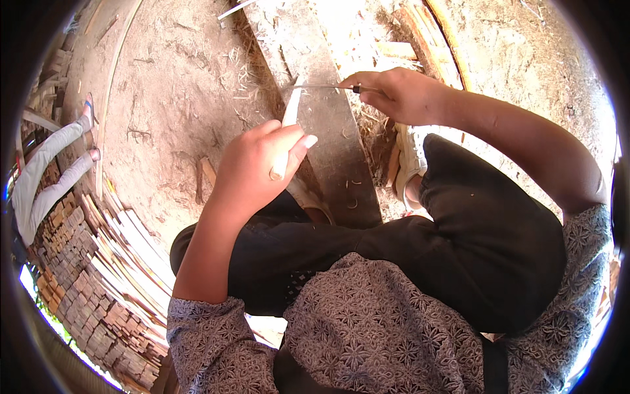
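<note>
Brown wood forms the plank [331,144] between your left hand [259,157] and right hand [397,95]; their grips clamp, respectively, on a pale stick [291,113] slanting over it and a knife [321,86], whose blade seems, through glare, to touch the stick.

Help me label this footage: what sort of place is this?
Probably a woodworking yard or workshop: stacked cut wood, scattered shavings, and a thin-bladed tool in the right hand.
</note>
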Demonstrator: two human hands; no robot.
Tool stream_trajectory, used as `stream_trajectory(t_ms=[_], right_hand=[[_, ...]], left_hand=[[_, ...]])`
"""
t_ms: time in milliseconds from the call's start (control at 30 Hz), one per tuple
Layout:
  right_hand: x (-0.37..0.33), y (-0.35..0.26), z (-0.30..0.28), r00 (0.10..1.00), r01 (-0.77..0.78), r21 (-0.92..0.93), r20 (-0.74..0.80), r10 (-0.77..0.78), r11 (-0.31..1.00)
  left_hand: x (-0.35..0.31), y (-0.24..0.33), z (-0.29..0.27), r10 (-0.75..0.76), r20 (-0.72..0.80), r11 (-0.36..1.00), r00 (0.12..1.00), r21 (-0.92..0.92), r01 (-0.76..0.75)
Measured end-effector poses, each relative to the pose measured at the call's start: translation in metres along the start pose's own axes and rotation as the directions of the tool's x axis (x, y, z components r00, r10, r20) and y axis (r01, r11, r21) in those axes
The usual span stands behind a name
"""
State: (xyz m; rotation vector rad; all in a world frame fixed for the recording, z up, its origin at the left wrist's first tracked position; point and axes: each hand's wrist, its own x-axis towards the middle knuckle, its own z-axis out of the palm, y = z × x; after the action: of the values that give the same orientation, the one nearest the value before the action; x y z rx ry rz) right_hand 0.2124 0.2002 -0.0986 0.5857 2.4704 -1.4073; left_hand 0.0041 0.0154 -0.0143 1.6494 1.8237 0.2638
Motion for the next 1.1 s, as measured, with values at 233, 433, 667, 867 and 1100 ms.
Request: stream_trajectory(t_ms=[233,433,667,867,1100], right_hand=[[0.006,-0.014,0.023,0.985,0.172,0.092,-0.047,-0.168,0.981],[0.021,-0.019,0.009,0.984,0.152,0.034,0.086,-0.154,0.988],[0.037,-0.005,0.005,0.991,0.109,-0.02,0.075,-0.107,0.994],[0.038,-0.007,0.007,0.996,-0.048,-0.171,0.063,0.059,0.984],[0.036,-0.009,0.017,0.998,0.048,-0.048,-0.028,-0.049,0.998]], left_hand=[[0.0,0.006,0.005,0.06,0.007,0.991,0.998,0.122,-0.06],[-0.003,-0.002,0.009,0.073,-0.056,0.994,0.996,0.086,-0.068],[-0.004,-0.011,0.015,0.094,-0.131,0.995,0.987,0.033,-0.09],[-0.009,-0.02,0.014,0.04,-0.165,0.992,0.986,-0.113,-0.059],[-0.009,-0.025,0.008,-0.001,-0.138,0.98,0.99,-0.198,-0.027]])
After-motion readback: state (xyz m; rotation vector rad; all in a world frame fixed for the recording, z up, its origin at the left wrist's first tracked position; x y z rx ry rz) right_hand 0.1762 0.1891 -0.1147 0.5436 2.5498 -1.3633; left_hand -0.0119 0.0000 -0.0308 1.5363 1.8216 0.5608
